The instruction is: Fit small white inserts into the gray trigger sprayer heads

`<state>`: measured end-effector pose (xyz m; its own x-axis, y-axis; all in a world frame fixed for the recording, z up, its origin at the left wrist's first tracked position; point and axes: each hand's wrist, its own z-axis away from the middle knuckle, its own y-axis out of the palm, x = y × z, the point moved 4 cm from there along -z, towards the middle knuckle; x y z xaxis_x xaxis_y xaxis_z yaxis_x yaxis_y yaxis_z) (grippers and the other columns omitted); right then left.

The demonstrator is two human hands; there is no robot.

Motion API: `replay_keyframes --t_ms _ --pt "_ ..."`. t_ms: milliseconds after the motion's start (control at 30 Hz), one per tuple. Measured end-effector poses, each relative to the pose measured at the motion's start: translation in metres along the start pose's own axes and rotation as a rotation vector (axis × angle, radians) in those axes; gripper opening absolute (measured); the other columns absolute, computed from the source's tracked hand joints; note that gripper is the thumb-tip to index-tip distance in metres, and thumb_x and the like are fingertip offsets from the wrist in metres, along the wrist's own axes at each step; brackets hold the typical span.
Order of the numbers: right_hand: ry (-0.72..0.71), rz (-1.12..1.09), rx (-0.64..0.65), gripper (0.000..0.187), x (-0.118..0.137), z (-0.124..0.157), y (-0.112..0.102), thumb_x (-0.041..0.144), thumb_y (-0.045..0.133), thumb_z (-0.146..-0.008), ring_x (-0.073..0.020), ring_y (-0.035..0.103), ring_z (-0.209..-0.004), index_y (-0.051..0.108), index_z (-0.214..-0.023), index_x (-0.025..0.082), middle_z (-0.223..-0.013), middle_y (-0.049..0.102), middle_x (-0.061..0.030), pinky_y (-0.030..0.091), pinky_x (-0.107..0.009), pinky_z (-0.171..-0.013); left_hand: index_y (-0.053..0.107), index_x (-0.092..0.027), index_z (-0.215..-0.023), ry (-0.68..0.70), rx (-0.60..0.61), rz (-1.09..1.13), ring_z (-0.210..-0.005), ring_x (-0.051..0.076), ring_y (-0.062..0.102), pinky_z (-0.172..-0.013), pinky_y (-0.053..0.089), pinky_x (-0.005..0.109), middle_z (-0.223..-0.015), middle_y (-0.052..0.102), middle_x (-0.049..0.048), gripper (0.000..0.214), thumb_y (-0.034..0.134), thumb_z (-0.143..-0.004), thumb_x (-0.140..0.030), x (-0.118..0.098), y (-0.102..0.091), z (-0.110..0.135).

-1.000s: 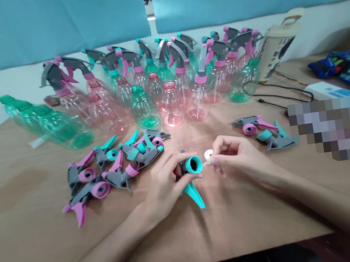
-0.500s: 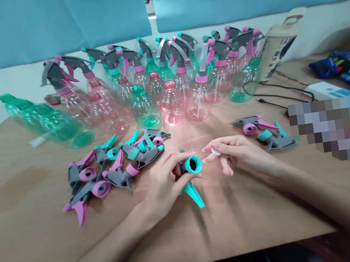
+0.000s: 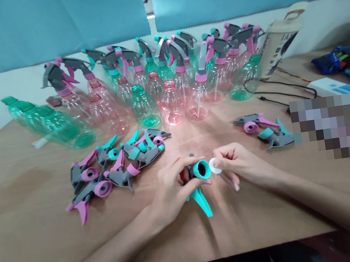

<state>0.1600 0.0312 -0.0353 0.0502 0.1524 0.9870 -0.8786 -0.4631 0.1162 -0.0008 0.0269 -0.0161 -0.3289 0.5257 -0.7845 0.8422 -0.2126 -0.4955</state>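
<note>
Our left hand (image 3: pixel 171 183) and our right hand (image 3: pixel 247 166) are bare, with slim fingers (image 3: pixel 182 163); our forearms (image 3: pixel 113 249) are bare too, slender and narrowing toward the wrists (image 3: pixel 276 179).

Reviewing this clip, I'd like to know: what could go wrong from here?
The small white disc is pinched at its edge by the right hand, so it might slip and drop onto the table.
The left hand's fingers sit close around the spray head's teal collar, and could get in the way at its opening.
The front pink bottle stands beyond the hands; a careless forward reach might tip it.
</note>
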Motion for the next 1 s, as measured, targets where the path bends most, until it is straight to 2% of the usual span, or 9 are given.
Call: replay_keyframes --t_ms 267,367,433,467,567,633,800,1000 --pt "-0.070 0.273 -0.044 0.049 0.000 0.004 0.005 0.052 0.060 -0.081 -0.0058 0.046 -0.034 0.044 -0.049 0.017 -0.038 0.049 0.0050 0.028 -0.018 -0.038 0.065 -0.019 -0.101 0.010 0.048 0.026 -0.058 0.008 0.045 -0.052 0.036 0.019 -0.072 0.054 -0.0026 0.031 0.076 -0.072 -0.021 -0.005 0.007 0.003" --pt "-0.108 0.311 -0.084 0.062 0.004 0.005 0.002 0.067 0.042 -0.083 -0.0061 0.042 -0.034 0.044 -0.046 0.018 -0.037 0.044 0.0036 0.026 -0.020 -0.038 0.066 -0.019 -0.098 -0.030 0.059 0.051 -0.058 0.009 0.044 -0.051 0.035 0.020 -0.073 0.055 -0.0018 0.030 0.077 -0.070 -0.021 -0.003 0.009 0.004" --pt "-0.107 0.272 -0.131 0.066 0.007 0.005 -0.002 0.071 0.029 -0.085 -0.0072 0.043 -0.038 0.046 -0.050 0.018 -0.040 0.044 0.0031 0.029 -0.021 -0.040 0.066 -0.019 -0.098 -0.071 0.056 0.082 -0.059 0.009 0.044 -0.050 0.035 0.020 -0.074 0.056 -0.0015 0.031 0.078 -0.069 -0.019 -0.001 0.009 0.004" --pt "-0.104 0.258 -0.162 0.063 0.010 0.005 -0.005 0.070 0.031 -0.085 -0.0075 0.044 -0.040 0.047 -0.054 0.017 -0.043 0.045 0.0034 0.031 -0.021 -0.043 0.066 -0.020 -0.099 -0.089 0.052 0.100 -0.059 0.009 0.045 -0.051 0.036 0.020 -0.074 0.056 -0.0016 0.033 0.078 -0.069 -0.018 0.001 0.009 0.004" --pt "-0.152 0.284 -0.247 0.041 0.022 0.006 -0.012 0.054 0.058 -0.082 -0.0068 0.046 -0.049 0.049 -0.064 0.018 -0.056 0.049 0.0051 0.034 -0.020 -0.048 0.066 -0.022 -0.103 -0.137 0.053 0.147 -0.060 0.009 0.045 -0.051 0.037 0.019 -0.072 0.056 -0.0029 0.037 0.078 -0.068 -0.016 0.004 0.008 0.004" --pt "-0.193 0.365 -0.237 0.030 0.030 0.008 -0.013 0.042 0.067 -0.078 -0.0076 0.048 -0.056 0.053 -0.069 0.018 -0.064 0.053 0.0043 0.036 -0.020 -0.051 0.066 -0.022 -0.102 -0.164 0.055 0.165 -0.059 0.009 0.045 -0.051 0.038 0.019 -0.072 0.057 -0.0032 0.038 0.078 -0.068 -0.016 0.005 0.007 0.004" --pt "-0.222 0.620 -0.051 0.011 0.037 0.013 -0.004 0.029 0.066 -0.080 -0.0085 0.051 -0.062 0.064 -0.079 0.019 -0.077 0.064 0.0010 0.039 -0.021 -0.053 0.066 -0.022 -0.099 -0.168 0.052 0.179 -0.060 0.009 0.046 -0.051 0.037 0.019 -0.074 0.058 -0.0033 0.035 0.079 -0.067 -0.016 0.005 0.005 0.003" --pt "-0.239 0.670 0.008 0.004 0.037 0.014 0.000 0.021 0.062 -0.081 -0.0073 0.050 -0.059 0.063 -0.084 0.018 -0.080 0.064 0.0012 0.041 -0.020 -0.052 0.066 -0.023 -0.101 -0.167 0.098 0.162 -0.061 0.009 0.045 -0.053 0.037 0.019 -0.074 0.058 -0.0032 0.034 0.076 -0.070 -0.015 0.007 0.007 0.005"
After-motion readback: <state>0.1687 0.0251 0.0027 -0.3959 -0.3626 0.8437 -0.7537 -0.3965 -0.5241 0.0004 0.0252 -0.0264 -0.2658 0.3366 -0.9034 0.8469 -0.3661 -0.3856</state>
